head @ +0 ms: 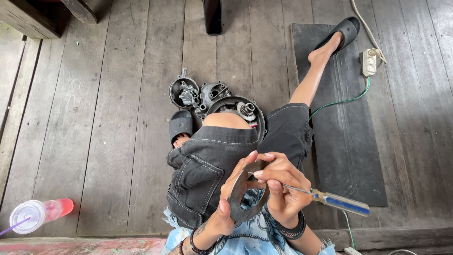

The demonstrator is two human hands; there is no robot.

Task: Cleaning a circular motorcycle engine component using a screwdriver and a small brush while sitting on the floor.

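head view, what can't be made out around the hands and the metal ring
- Screwdriver tip: hidden behind the right hand.
- Metal ring: its left edge covered by the left hand fingers.
- Engine parts: near side hidden by the knee.
- Pink cup: straw cut off by the left edge.

Blue-handled screwdriver point(340, 202), dark grey ring plate point(240, 208), black slippers point(180, 125), pink cup point(40, 213), weathered grey floorboards point(104, 118).
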